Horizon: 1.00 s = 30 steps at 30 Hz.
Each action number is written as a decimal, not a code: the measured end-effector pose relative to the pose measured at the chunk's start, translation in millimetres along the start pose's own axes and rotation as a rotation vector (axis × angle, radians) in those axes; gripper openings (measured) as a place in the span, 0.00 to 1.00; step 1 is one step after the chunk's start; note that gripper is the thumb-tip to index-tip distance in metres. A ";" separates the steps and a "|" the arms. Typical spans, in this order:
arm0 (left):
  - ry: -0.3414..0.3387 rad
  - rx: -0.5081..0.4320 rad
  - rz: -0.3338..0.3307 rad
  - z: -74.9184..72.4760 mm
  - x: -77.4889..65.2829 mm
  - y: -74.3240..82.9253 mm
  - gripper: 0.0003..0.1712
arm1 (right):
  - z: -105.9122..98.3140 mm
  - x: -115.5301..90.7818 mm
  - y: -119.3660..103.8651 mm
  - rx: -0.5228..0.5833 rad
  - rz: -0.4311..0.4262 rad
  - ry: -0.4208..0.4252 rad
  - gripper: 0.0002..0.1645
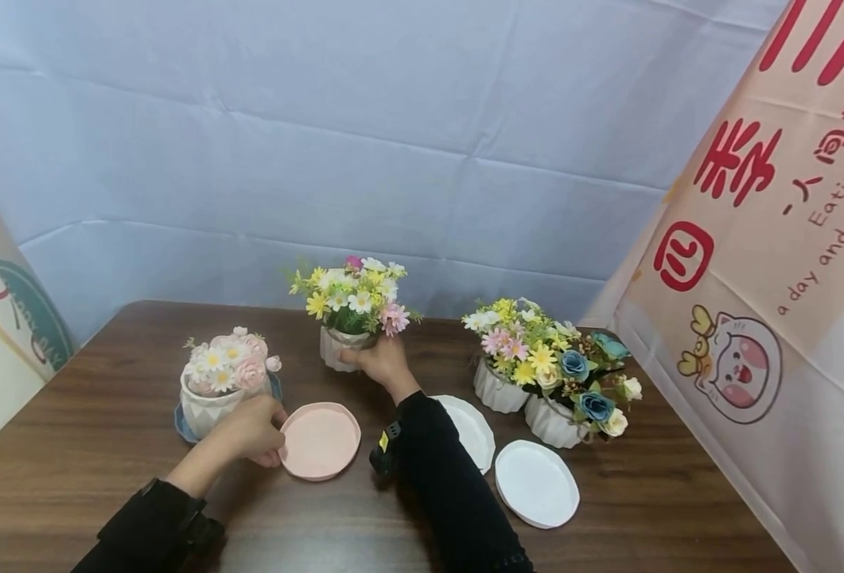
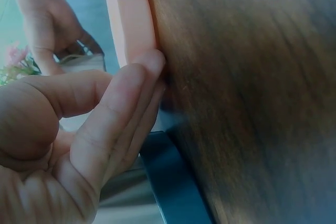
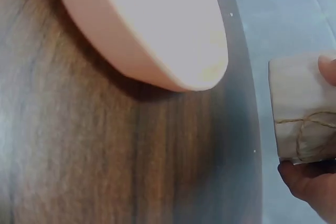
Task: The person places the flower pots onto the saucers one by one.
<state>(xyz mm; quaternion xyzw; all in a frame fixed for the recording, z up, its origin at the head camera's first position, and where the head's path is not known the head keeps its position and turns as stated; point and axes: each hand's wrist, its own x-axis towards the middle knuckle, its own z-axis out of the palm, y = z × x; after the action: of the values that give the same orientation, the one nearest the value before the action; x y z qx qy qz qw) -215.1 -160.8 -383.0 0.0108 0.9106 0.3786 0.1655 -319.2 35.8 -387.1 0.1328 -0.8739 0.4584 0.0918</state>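
My left hand (image 1: 253,430) pinches the near-left rim of a pink round saucer (image 1: 320,440) on the table. In the left wrist view, the fingertips (image 2: 149,64) are against the saucer's side. My right hand (image 1: 384,364) grips a white flowerpot (image 1: 334,348) of yellow, white and pink daisies near the back of the table. Twine circles this pot (image 3: 299,103), which the right wrist view shows raised off the tabletop. Just left of my left hand, a white pot (image 1: 203,410) of pink and white flowers stands on a blue saucer (image 1: 182,426).
Two white saucers, one partly behind my right sleeve (image 1: 473,434) and one nearer (image 1: 536,483), lie right of centre. Behind them stand a white pot of daisies (image 1: 496,390) and a white pot of blue roses (image 1: 554,422). Cloth hangs behind the brown table (image 1: 307,525).
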 end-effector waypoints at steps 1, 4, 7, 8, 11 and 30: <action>0.000 0.002 0.002 -0.5 -0.1 0.1 0.13 | -1.1 0.3 -1.0 0.001 -0.001 -0.006 0.48; 0.002 0.008 0.008 -1.4 -0.1 0.1 0.13 | -3.7 0.8 -2.7 0.006 -0.003 -0.013 0.49; 0.003 0.008 0.015 -1.2 0.8 -0.9 0.13 | -5.3 -1.6 -3.4 0.005 0.012 -0.014 0.50; 0.003 0.005 0.014 -0.8 1.1 -1.4 0.13 | -5.6 -3.0 -3.9 0.008 0.017 -0.013 0.50; 0.005 -0.003 0.016 0.3 1.5 -2.6 0.13 | -5.6 -9.4 -6.6 0.004 0.035 -0.018 0.50; 0.029 -0.035 0.033 0.2 -1.2 -4.1 0.13 | -5.4 -53.4 -26.7 0.059 -0.183 -0.093 0.54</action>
<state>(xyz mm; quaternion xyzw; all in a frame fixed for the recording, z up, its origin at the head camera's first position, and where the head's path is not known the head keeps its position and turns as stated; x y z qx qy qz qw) -213.5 -163.8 -385.6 0.0175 0.9059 0.3971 0.1459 -259.9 33.6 -378.4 0.2358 -0.8477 0.4668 0.0885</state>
